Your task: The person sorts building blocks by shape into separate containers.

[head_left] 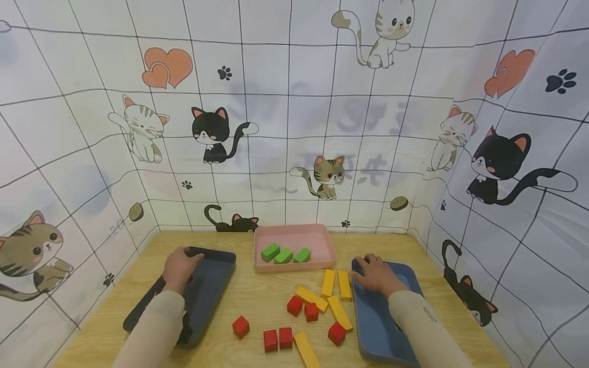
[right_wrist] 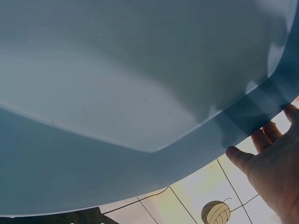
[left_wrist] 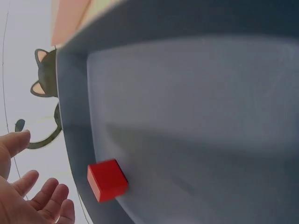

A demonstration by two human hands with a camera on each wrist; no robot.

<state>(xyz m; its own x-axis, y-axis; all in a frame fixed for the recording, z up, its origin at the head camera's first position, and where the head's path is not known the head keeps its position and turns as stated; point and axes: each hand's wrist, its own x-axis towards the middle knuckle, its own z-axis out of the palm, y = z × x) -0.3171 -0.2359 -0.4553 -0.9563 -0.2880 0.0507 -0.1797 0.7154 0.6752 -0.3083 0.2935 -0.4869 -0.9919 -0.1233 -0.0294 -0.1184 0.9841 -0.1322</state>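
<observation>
Hands: left [head_left: 180,267] on smooth dark tray [head_left: 209,291] | right [head_left: 375,273] on glossy blue tray [head_left: 375,319]

The head camera is looking forward and down from above the wooden table [head_left: 257,301], taking in both forearms. The left wrist camera is sitting very close inside the dark grey plastic tray [left_wrist: 196,93], lying at nine o'clock in the head view [head_left: 207,291]. The right wrist camera is pressing equally near the blue plastic tray [right_wrist: 140,93], lying at three o'clock there [head_left: 377,327].
</observation>
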